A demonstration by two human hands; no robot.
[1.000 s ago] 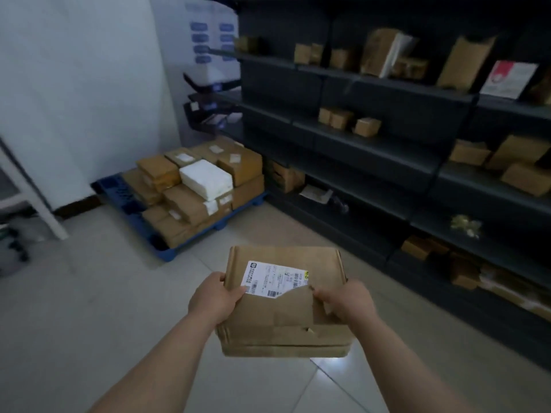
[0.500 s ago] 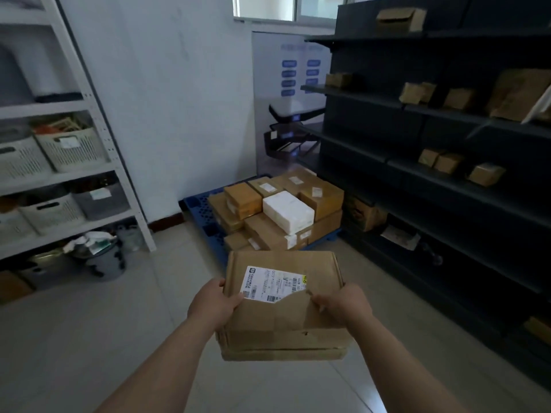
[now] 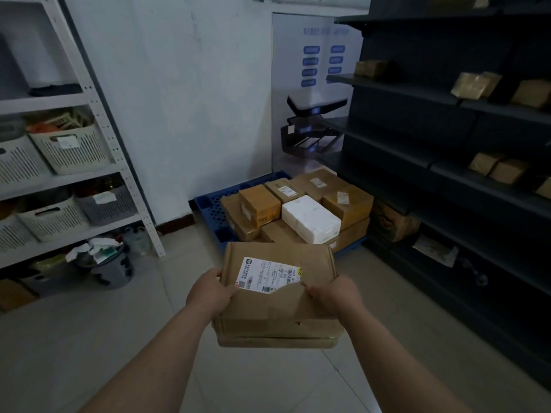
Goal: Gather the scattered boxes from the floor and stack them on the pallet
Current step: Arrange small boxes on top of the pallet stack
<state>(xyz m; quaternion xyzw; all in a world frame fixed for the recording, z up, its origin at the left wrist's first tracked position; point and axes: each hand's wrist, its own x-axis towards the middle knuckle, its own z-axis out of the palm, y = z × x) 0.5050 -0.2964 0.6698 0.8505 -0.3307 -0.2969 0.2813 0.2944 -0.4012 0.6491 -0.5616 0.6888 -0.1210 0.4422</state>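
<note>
- Gripping flat cardboard box [image 3: 277,311] at both side edges: left hand [image 3: 210,293] curled round left edge with thumb on top beside shipping label [image 3: 269,275]; right hand [image 3: 335,296] curled round right edge with thumb on brown flap overlapping label. Cannot see fingers underneath.
- Carrying box level, in the air, well clear of floor [image 3: 89,338], label side up.
- Noted ahead of grip, just past far edge of box: blue pallet [image 3: 208,201] against wall, loaded with brown boxes [image 3: 259,205] in roughly two layers, plus white box [image 3: 310,219] on top, nearest the grip.
- Noted bare pallet deck only at far-left corner beyond the stack.
- Noted left of grip: white rack [image 3: 119,162] with baskets. Right of grip: dark shelving [image 3: 447,174] with small parcels; judged not part of the gathering.
- Progress, as judged: well along. Several boxes already stacked; this one in transit, near pallet but not yet over it.
- Found no loose boxes on floor visible around grip; cannot tell for floor out of view.
- Left to do: close remaining gap, lower onto a flat spot of the stack, let go.
- Watch for: loose flap under right thumb; uneven top of stack.
</note>
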